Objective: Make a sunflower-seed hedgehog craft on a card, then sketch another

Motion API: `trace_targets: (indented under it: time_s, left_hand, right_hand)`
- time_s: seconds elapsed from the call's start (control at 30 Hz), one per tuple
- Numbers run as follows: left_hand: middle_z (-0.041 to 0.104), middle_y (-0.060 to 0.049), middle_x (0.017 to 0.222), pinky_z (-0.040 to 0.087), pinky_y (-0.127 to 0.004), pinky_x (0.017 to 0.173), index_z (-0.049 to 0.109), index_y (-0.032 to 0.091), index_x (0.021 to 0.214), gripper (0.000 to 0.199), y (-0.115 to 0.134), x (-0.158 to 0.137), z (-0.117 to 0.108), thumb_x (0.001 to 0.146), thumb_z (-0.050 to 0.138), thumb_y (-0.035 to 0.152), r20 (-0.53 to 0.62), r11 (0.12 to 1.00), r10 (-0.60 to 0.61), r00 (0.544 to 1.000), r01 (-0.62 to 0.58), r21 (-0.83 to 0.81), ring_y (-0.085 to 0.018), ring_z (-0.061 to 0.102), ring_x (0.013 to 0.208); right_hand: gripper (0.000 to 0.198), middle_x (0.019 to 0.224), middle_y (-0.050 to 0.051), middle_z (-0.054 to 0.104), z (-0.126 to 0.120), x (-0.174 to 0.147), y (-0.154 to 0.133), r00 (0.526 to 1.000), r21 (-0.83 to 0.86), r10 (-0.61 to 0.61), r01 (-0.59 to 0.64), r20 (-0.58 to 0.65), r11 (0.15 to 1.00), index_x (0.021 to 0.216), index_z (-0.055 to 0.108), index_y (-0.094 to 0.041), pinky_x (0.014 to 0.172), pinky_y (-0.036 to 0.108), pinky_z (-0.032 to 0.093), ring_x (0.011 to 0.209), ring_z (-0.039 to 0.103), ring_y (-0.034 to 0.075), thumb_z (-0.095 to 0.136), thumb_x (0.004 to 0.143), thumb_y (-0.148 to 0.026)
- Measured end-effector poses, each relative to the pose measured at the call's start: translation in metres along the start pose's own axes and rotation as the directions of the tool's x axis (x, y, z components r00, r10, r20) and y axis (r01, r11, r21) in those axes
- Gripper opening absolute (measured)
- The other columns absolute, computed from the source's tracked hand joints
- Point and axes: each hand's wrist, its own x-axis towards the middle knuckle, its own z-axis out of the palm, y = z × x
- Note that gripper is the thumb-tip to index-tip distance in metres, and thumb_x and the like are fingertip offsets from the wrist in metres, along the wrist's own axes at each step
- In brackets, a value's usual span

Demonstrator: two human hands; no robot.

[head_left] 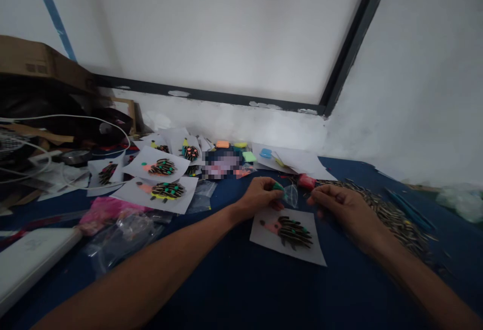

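Observation:
My left hand [259,197] is closed on a small lump of green modelling clay [278,187], with a clear plastic bag [291,196] hanging beside it. My right hand [341,205] pinches thumb and fingers together to the right of the bag; what it holds, if anything, is too small to make out. Below both hands lies a white card [260,239] bearing a hedgehog [294,232]. Its face is pink, its spines are dark striped seeds, and green dots sit among them. A red packet [306,181] rests just behind my right fingertips.
Several finished hedgehog cards [160,189] overlap at the left. Loose striped seeds [388,214] are heaped at the right beside a blue tool-like object [409,209]. Clay blocks [249,157] and white paper [305,164] lie along the wall. A white box-like object [33,264] stands at the near left.

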Motion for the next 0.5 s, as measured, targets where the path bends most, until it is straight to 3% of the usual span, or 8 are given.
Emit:
trace_targets:
  time_s: [0.33, 0.5]
  left_hand:
    - [0.057, 0.003, 0.058, 0.050, -0.020, 0.049, 0.054, 0.011, 0.075, 0.009, -0.0004, 0.0014, 0.0011, 0.079, 0.061, 0.005, -0.009, 1.000, -0.009, 1.000, 0.009, -0.004, -0.010, 0.061, 0.048]
    - [0.056, 0.004, 0.057, 0.049, -0.020, 0.049, 0.053, 0.011, 0.074, 0.011, -0.0016, 0.0012, 0.0005, 0.078, 0.060, 0.004, -0.011, 1.000, -0.010, 1.000, 0.009, -0.002, -0.010, 0.061, 0.048]
  right_hand:
    - [0.041, 0.054, 0.000, 0.056, -0.0008, 0.0023, 0.0056, 0.995, 0.028, -0.100, 0.100, -0.016, 0.995, 0.064, 0.056, -0.020, 0.041, 0.024, 0.030, 0.043, 0.044, 0.010, 0.060, 0.077, -0.060]
    - [0.036, 0.050, -0.003, 0.053, -0.0009, 0.0013, 0.0034, 0.998, 0.097, -0.051, 0.053, -0.022, 0.994, 0.068, 0.059, -0.021, 0.038, 0.023, 0.026, 0.040, 0.040, 0.008, 0.067, 0.072, -0.056]
